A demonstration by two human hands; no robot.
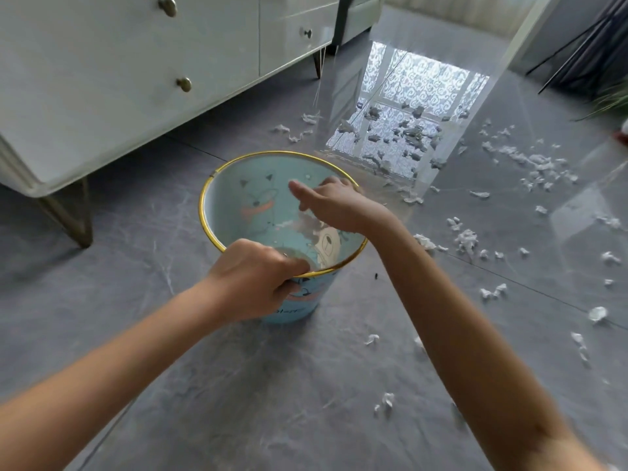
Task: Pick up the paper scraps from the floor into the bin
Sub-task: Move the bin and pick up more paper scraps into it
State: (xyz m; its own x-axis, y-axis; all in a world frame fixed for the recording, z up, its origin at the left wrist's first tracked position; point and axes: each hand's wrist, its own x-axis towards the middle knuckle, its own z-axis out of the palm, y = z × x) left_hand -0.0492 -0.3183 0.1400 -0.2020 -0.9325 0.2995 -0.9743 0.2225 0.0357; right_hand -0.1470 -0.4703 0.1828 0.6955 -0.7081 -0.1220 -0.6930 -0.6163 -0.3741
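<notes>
A light blue bin (238, 185) with a gold rim and cartoon prints stands on the grey tiled floor. My left hand (258, 280) grips its near rim, fingers curled over the edge. My right hand (333, 202) hovers over the bin's mouth, palm down, fingers spread and relaxed. Just under it, white paper scraps (307, 224) appear inside the bin, blurred. Many white paper scraps (530, 161) lie scattered on the floor to the right and behind the bin.
A white cabinet (142, 79) on slim metal legs stands at the left, close behind the bin. A bright window reflection (414, 107) lies on the glossy floor beyond. Green plant leaves (611, 100) show at the right edge. More scraps (384, 401) lie near my right forearm.
</notes>
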